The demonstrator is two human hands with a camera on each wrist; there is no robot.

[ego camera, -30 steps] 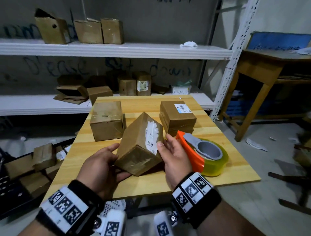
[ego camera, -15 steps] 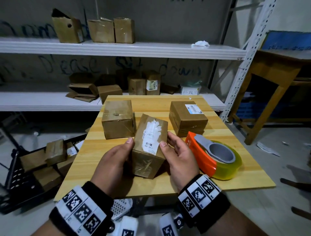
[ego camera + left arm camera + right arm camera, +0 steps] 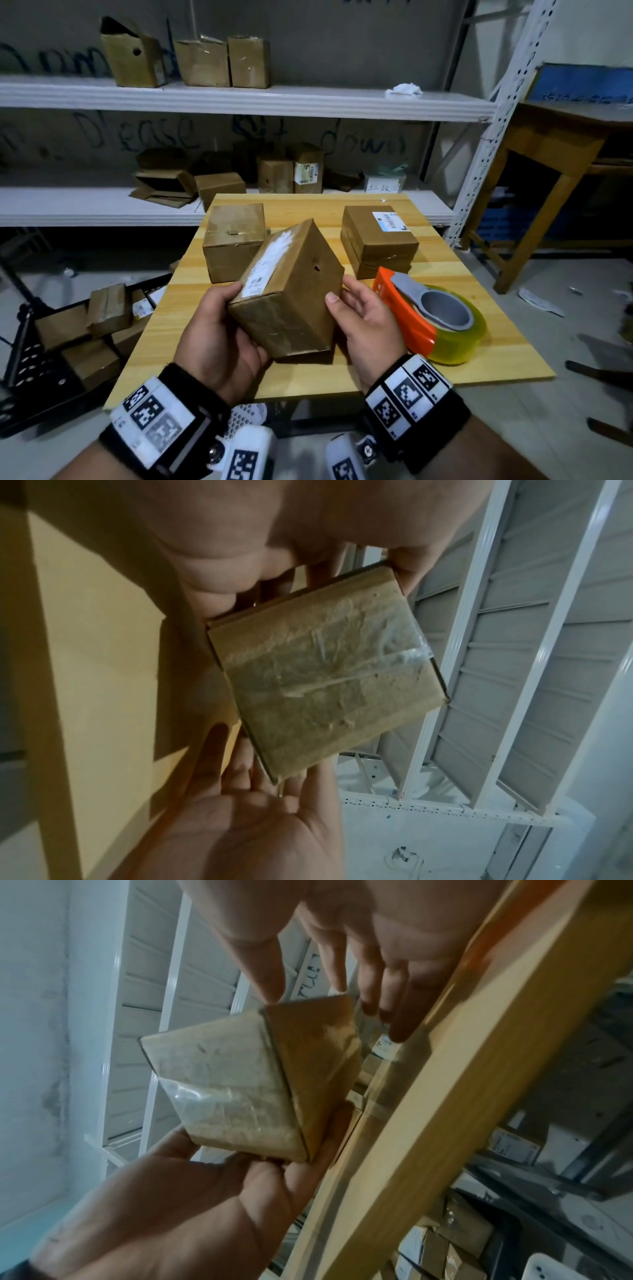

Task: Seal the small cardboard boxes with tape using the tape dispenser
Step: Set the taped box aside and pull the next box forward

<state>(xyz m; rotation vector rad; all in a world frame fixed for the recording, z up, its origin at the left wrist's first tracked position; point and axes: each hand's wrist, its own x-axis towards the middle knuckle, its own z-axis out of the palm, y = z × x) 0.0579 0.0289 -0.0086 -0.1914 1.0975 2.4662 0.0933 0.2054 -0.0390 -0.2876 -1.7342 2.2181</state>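
Note:
I hold a small brown cardboard box (image 3: 291, 301) tilted on edge above the table's front, its white label facing up-left. My left hand (image 3: 219, 332) grips it from the left and underneath. My right hand (image 3: 363, 315) lies beside its right face, thumb touching the cardboard, fingers straight. In the left wrist view the box end (image 3: 325, 674) is covered with wrinkled clear tape, my right hand's palm (image 3: 246, 831) spread below it. The right wrist view shows the box (image 3: 240, 1091) cradled in the left hand (image 3: 171, 1218). The orange tape dispenser (image 3: 404, 315) with its yellow roll lies on the table, just right of my right hand.
Two more cardboard boxes stand on the wooden table (image 3: 496, 356), one at the back left (image 3: 234, 240) and one with a label at the back right (image 3: 376, 240). White shelves with boxes run behind. A black crate (image 3: 41, 363) of boxes sits on the floor at left, a wooden desk (image 3: 555, 144) at right.
The box has been turned in my hands: its labelled face now slants to the left and a long edge points up. The right hand has loosened to a thumb touch.

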